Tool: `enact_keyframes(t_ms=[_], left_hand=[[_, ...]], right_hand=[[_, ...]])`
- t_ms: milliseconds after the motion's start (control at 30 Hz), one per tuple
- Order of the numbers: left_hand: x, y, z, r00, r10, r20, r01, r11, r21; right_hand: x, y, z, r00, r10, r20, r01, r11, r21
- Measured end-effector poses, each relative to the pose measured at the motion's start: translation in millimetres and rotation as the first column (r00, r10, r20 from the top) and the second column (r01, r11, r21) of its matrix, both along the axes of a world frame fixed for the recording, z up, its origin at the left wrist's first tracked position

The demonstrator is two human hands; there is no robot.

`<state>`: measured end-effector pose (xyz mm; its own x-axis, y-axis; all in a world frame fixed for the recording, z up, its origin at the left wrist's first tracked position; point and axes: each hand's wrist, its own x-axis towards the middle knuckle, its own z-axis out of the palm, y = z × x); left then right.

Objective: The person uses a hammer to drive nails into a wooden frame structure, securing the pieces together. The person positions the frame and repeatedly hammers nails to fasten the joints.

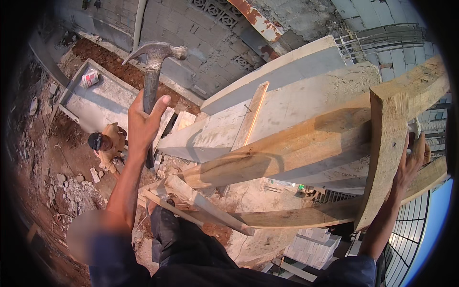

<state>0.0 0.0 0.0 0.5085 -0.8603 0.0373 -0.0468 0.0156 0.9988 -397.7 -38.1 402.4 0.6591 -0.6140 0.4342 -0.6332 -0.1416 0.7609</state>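
Observation:
My left hand (pixel 143 122) is closed around the handle of a claw hammer (pixel 156 56), raised with its metal head up and its claw to the left. At the right, my right hand (pixel 412 160) reaches past the edge of a short upright wooden plank (pixel 386 153), its fingers curled. A small whitish thing (pixel 415 127) shows at its fingertips; I cannot make out what it is. The plank crosses a long timber beam (pixel 287 148) and a lower timber (pixel 306 215). Shorter wooden pieces (pixel 205 203) meet these timbers near my legs.
Beside the upper beam runs a concrete beam (pixel 306 95) with rebar (pixel 354 48) sticking out and a wooden strip (pixel 253 112) across it, a nail standing out. Far below, a person (pixel 111 143) in a cap stands on rubble near a trough (pixel 107 103) holding a bucket (pixel 90 78). Stacked blocks (pixel 313 248) lie below.

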Motion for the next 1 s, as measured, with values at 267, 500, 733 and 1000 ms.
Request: enact_keyframes(t_ms=[267, 500, 733, 1000], left_hand=[[-13, 105, 135, 0.981, -0.072, -0.178, 0.032, 0.976, -0.215], [-88, 162, 193, 0.804, -0.493, -0.333, 0.279, 0.807, -0.520], [-125, 135, 262, 0.690, -0.665, 0.286, 0.722, 0.605, -0.335], [-116, 151, 190, 0.787, -0.500, 0.361, 0.616, 0.662, -0.426]], right_hand=[[48, 33, -7, 0.828, 0.184, 0.530, -0.218, 0.976, 0.001], [98, 146, -79, 0.502, -0.139, 0.854, -0.789, 0.331, 0.518], [107, 165, -116, 0.198, -0.353, 0.914, -0.847, 0.409, 0.341], [100, 106, -13, -0.020, -0.131, 0.991, -0.684, 0.725, 0.082]])
